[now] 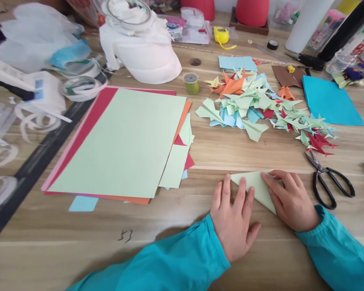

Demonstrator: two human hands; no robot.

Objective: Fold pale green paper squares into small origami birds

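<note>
Two hands flat on a folded pale-green paper triangle at the near edge of a wooden table

The triangle point(259, 189) is only partly seen: the left hand point(235, 220) lies spread and flat over its left corner, the right hand point(289, 200) covers its right side with fingers extended, pressing rather than gripping; neither hand is closed around anything. Both teal sleeves are cut off by the bottom edge. At 10 o'clock from the hands lies a stack of large smooth sheets point(121, 143), light green on top, with red, pink and orange edges showing beneath. At 12 o'clock sits a heap of small spiky folded paper shapes point(261, 107) in green, orange, blue and red. Black-handled scissors point(329, 178) lie at 3 o'clock, just beside the right hand. The far-left clutter of white tape rings point(81, 85) is blurred
</note>
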